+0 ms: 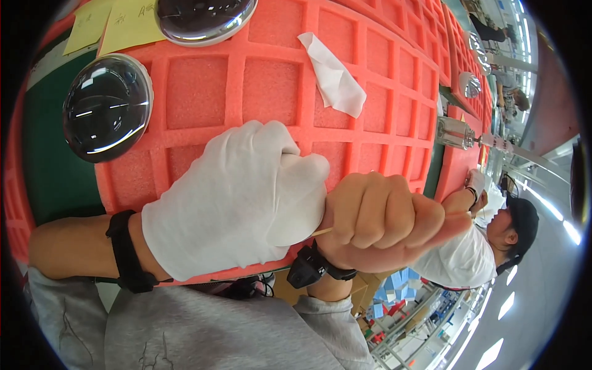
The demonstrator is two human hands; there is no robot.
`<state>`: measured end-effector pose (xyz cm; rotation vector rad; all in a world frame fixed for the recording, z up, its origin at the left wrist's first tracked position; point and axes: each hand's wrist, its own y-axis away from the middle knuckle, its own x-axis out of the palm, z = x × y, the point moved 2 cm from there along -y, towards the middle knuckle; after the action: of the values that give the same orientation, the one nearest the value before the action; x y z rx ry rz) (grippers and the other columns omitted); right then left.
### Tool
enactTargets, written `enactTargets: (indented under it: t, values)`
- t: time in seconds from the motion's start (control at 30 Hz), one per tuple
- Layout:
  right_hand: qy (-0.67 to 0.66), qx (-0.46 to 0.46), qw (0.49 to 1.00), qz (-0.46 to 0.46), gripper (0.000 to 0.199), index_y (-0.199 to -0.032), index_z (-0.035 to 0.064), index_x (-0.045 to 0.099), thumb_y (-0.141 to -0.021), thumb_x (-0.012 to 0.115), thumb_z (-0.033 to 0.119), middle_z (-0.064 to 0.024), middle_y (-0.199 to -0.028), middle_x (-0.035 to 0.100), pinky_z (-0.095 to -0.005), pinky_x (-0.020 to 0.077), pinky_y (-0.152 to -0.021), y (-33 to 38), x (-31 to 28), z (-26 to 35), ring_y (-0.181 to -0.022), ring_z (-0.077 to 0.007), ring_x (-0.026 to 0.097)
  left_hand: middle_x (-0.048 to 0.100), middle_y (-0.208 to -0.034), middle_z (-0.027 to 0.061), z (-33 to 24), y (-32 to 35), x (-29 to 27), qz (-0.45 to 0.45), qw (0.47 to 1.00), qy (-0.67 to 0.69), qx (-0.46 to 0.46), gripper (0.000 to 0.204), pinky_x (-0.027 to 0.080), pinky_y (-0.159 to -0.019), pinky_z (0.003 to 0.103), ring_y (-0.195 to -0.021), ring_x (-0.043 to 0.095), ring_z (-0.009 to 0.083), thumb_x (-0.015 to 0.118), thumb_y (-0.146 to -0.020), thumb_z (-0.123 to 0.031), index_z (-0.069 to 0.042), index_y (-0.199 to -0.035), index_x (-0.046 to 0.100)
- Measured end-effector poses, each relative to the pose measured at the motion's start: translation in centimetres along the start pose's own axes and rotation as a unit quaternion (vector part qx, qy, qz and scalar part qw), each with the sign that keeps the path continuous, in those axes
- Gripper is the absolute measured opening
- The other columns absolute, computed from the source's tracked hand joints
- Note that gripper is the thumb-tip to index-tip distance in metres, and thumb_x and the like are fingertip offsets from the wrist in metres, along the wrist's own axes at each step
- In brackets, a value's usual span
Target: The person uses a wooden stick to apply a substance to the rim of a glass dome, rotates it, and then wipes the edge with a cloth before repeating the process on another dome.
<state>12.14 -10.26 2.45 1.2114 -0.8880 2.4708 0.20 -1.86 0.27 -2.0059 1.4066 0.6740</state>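
My left hand (246, 191), in a white glove, is closed in a fist above the red foam tray (265, 92). My right hand (382, 216) is bare and also closed, its fingers curled tight against the left fist. A thin tan stick (321, 232) shows in the narrow gap between the two. One end of it runs into my right fist; the other meets the glove, and what the gloved fingers hold is hidden. A crumpled white cloth or glove (333, 77) lies on the tray's dividers beyond my hands.
Two glossy dark domes with pale rims, a left one (108, 108) and a far one (205, 18), rest by the tray's left side. Yellow paper notes (132, 28) lie at far left. A co-worker (468, 246) in a black cap works at right, near a metal-and-glass fixture (455, 132).
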Motion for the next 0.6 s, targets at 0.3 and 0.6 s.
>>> enactTargets:
  t: [0.3, 0.6]
  values:
    - [-0.186, 0.023, 0.979, -0.083, 0.054, -0.065, 0.017, 0.024, -0.108, 0.03, 0.05, 0.0044, -0.048, 0.019, -0.0243, 0.01, -0.032, -0.1, -1.6, 0.2, -0.035, -0.0051, 0.013, 0.054, -0.102, 0.0058, 0.0, 0.0, -0.2, -0.027, 0.996, 0.08, -0.042, 0.038, 0.049, -0.075, 0.039, -0.091, 0.055, 0.0263, 0.074, -0.06, -0.004, -0.008, -0.096, 0.062]
    - [0.103, -0.007, 0.99, 0.1, 0.053, -0.066, 0.0173, 0.024, -0.108, 0.029, 0.049, 0.0039, -0.049, 0.02, -0.0246, 0.0101, -0.031, 0.3, 0.4, 0.3, -0.036, -0.0058, 0.012, 0.057, -0.105, 0.0071, -0.5, -0.2, 0.0, 0.025, 1.0, -0.006, 0.012, 0.05, 0.049, -0.077, 0.041, -0.094, 0.056, 0.0313, 0.078, -0.058, -0.007, -0.008, -0.105, 0.061]
